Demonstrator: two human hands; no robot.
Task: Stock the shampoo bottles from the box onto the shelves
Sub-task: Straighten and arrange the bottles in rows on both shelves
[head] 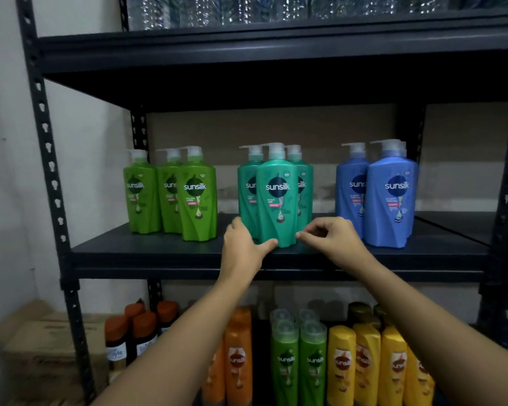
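Note:
On the middle shelf [170,250] stand three groups of pump shampoo bottles: light green bottles [198,197] at the left, teal bottles in the middle and blue bottles [392,197] at the right. The front teal bottle [277,200] stands upright near the shelf's front edge. My left hand [242,250] grips its base, thumb across the front and fingers round the left side. My right hand [333,238] has curled fingers and pinches the bottle's lower right edge. Two more teal bottles [250,186] stand right behind it.
The lower shelf holds brown-capped bottles [141,332], orange bottles [238,356], green bottles [286,358] and yellow bottles [364,361]. Cardboard boxes [47,353] sit on the floor at the left, outside the black rack post [53,183]. Wrapped clear bottles [247,10] fill the top shelf.

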